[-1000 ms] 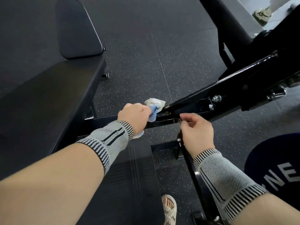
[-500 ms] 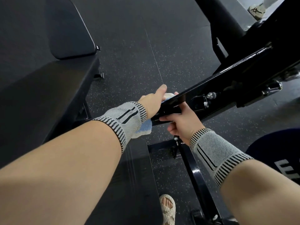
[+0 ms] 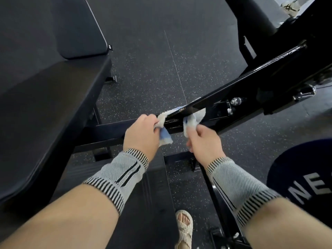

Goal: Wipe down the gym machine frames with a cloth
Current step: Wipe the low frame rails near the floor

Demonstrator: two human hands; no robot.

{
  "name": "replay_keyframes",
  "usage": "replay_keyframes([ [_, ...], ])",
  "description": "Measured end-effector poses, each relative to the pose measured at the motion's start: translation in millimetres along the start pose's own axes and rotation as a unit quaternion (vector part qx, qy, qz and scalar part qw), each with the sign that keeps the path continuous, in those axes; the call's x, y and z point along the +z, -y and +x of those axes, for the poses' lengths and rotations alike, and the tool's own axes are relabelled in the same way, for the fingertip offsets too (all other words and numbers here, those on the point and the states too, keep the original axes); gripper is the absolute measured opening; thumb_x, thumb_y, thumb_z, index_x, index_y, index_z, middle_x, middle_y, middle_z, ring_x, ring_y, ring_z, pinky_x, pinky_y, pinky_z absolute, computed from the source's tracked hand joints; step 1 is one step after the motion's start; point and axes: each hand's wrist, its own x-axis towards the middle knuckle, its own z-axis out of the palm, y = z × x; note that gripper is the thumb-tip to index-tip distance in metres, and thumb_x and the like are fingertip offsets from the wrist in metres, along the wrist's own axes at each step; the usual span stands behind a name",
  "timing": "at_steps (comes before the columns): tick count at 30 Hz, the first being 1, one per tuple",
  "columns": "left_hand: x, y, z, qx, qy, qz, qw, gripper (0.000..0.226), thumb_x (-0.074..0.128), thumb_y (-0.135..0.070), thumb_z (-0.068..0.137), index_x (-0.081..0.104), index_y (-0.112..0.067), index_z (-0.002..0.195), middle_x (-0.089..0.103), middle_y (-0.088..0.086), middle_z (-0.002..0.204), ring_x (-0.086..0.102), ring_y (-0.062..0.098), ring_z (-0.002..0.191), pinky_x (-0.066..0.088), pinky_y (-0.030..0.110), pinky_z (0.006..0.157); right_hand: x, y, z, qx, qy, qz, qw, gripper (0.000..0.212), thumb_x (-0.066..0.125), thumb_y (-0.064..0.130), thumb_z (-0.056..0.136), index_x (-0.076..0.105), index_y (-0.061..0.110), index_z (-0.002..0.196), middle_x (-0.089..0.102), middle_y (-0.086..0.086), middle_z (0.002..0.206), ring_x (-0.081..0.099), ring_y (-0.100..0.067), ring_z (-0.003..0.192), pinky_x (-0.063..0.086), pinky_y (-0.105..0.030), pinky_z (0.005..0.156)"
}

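Cloth (image 3: 195, 118): looped round black frame bar (image 3: 233, 90).
Left hand (image 3: 142, 133): clenched on one cloth end.
Right hand (image 3: 203, 141): grasping other end.

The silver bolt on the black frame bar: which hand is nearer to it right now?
Right. The right hand grips the cloth just below and left of the silver bolt. The left hand holds the cloth's other end farther left along the black frame bar.

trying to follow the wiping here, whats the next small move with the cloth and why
Probably pull the cloth ends alternately while sliding it up the black bar. The left hand and right hand each grip one end, and the cloth is looped around the bar's lower end.
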Motion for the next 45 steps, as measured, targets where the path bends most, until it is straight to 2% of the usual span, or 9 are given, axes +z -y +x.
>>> replay_keyframes([
  [8, -14.5, -8.5, 15.5, 0.015, -0.006, -0.005, 1.000, 0.024, 0.045, -0.020, 0.099, 0.066, -0.024, 0.110, 0.053, -0.001, 0.104, 0.051, 0.014, 0.087, 0.041, 0.028, 0.078, 0.7, -28.2, -19.1, 0.021, 0.030, -0.073, 0.997, 0.042, 0.041, 0.034, 0.099, 0.048, 0.010, 0.065, 0.067, -0.017, 0.074, 0.052, -0.021, 0.057, 0.049, -0.035, 0.060],
  [22, -13.2, -20.4, 0.9, 0.004, -0.012, -0.009, 1.000, 0.016, 0.048, -0.024, 0.097, 0.063, -0.018, 0.100, 0.051, -0.003, 0.093, 0.048, 0.014, 0.078, 0.035, 0.027, 0.071, 0.0, -24.4, -22.1, 0.013, -0.008, -0.117, 0.993, 0.042, 0.043, 0.034, 0.099, 0.046, 0.015, 0.062, 0.050, 0.002, 0.056, 0.046, -0.013, 0.052, 0.038, -0.028, 0.052],
  [25, -10.3, -17.4, -25.5, 0.036, 0.032, -0.016, 0.999, 0.015, 0.051, -0.021, 0.095, 0.065, -0.019, 0.097, 0.054, -0.005, 0.094, 0.054, 0.013, 0.081, 0.039, 0.026, 0.071, -6.7, -12.6, -9.8, 0.021, -0.125, -0.061, 0.990, 0.016, 0.052, 0.032, 0.095, 0.057, 0.019, 0.103, 0.062, 0.002, 0.081, 0.058, -0.015, 0.071, 0.046, -0.029, 0.068],
  [27, -8.3, -8.1, -43.5, 0.092, 0.093, -0.035, 0.991, 0.017, 0.054, -0.021, 0.090, 0.069, -0.022, 0.098, 0.057, -0.007, 0.096, 0.058, 0.014, 0.086, 0.045, 0.030, 0.077, -6.1, -3.1, -16.9, -0.087, -0.147, -0.072, 0.983, 0.039, 0.056, 0.015, 0.089, 0.049, 0.024, 0.126, 0.058, 0.000, 0.110, 0.055, -0.016, 0.094, 0.045, -0.030, 0.084],
  [31, -10.8, 5.7, -64.3, 0.189, 0.116, -0.061, 0.973, 0.023, 0.051, -0.032, 0.074, 0.072, -0.023, 0.078, 0.056, -0.015, 0.087, 0.054, 0.016, 0.085, 0.048, 0.038, 0.076, 13.7, -11.3, -31.2, -0.315, 0.099, -0.258, 0.908, 0.050, 0.056, 0.009, 0.085, 0.053, 0.026, 0.132, 0.037, 0.006, 0.148, 0.041, -0.019, 0.118, 0.036, -0.033, 0.104],
  [34, -19.7, 9.0, -54.2, 0.138, 0.011, -0.080, 0.987, 0.009, 0.063, -0.015, 0.075, 0.068, -0.022, 0.074, 0.048, -0.017, 0.084, 0.044, 0.009, 0.085, 0.038, 0.026, 0.075, 10.6, -24.2, -32.8, -0.182, 0.141, -0.189, 0.955, 0.017, 0.052, 0.021, 0.094, 0.066, 0.025, 0.103, 0.060, 0.010, 0.114, 0.055, -0.007, 0.094, 0.046, -0.023, 0.086],
  [37, -23.8, 5.9, -43.1, 0.113, 0.023, -0.102, 0.988, 0.017, 0.066, -0.009, 0.079, 0.068, -0.026, 0.078, 0.047, -0.019, 0.081, 0.043, 0.004, 0.079, 0.034, 0.020, 0.071, 5.2, -23.7, -35.3, -0.126, 0.090, -0.048, 0.987, 0.021, 0.060, 0.018, 0.088, 0.059, 0.030, 0.106, 0.057, 0.014, 0.103, 0.054, 0.003, 0.081, 0.040, -0.007, 0.069],
  [40, -21.8, -7.7, -42.9, 0.121, 0.046, -0.143, 0.981, 0.017, 0.064, -0.012, 0.083, 0.071, -0.028, 0.084, 0.048, -0.017, 0.083, 0.048, 0.001, 0.075, 0.038, 0.018, 0.068, 9.9, -19.6, -33.4, -0.103, 0.153, 0.008, 0.983, 0.015, 0.065, 0.023, 0.085, 0.063, 0.031, 0.098, 0.059, 0.009, 0.099, 0.056, -0.004, 0.082, 0.048, -0.023, 0.076],
  [45, -18.2, -11.6, -28.3, 0.048, -0.012, -0.106, 0.993, 0.009, 0.064, -0.021, 0.089, 0.059, -0.028, 0.085, 0.050, -0.013, 0.087, 0.052, 0.006, 0.077, 0.047, 0.026, 0.076, 7.4, -8.1, -13.8, 0.008, -0.111, 0.038, 0.993, 0.010, 0.062, 0.018, 0.086, 0.062, 0.023, 0.094, 0.057, 0.001, 0.098, 0.054, -0.006, 0.072, 0.040, -0.015, 0.057],
])
